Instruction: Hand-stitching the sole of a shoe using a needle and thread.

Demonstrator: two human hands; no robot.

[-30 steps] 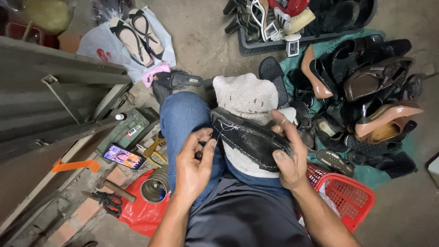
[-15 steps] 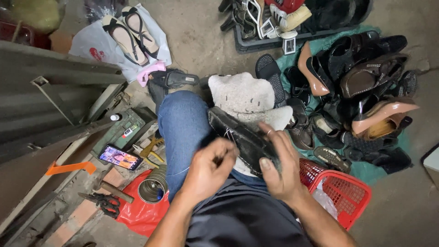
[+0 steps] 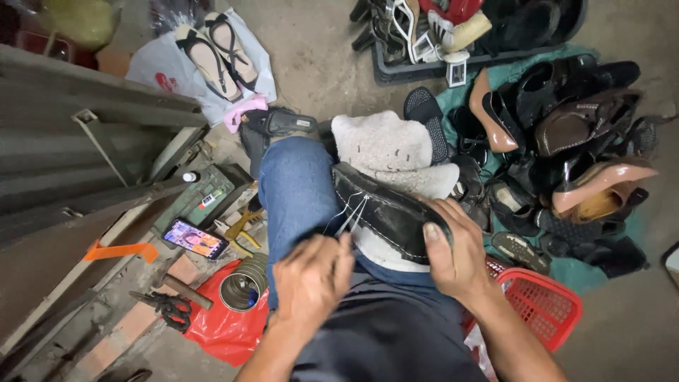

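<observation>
Here, in the head view, you hold one black shoe (image 3: 385,209) on your lap over a pale fleecy cloth (image 3: 389,152): your right hand (image 3: 456,255) grips its near end, while your left hand (image 3: 311,279) is closed, pinching two white threads (image 3: 350,216) that run to the shoe. Beside your left leg lie one phone (image 3: 194,238), one round tin (image 3: 240,290) and one pair of pliers (image 3: 166,308); one red basket (image 3: 541,308) sits by your right arm.

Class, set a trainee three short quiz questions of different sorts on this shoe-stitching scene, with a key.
1. True or false: the right hand steadies the black shoe.
2. What does the left hand pull from the shoe: A white thread, B a red lace, C a buckle?
3. What colour is the basket beside the right forearm?

Key: 1 true; 2 A; 3 red.
</observation>
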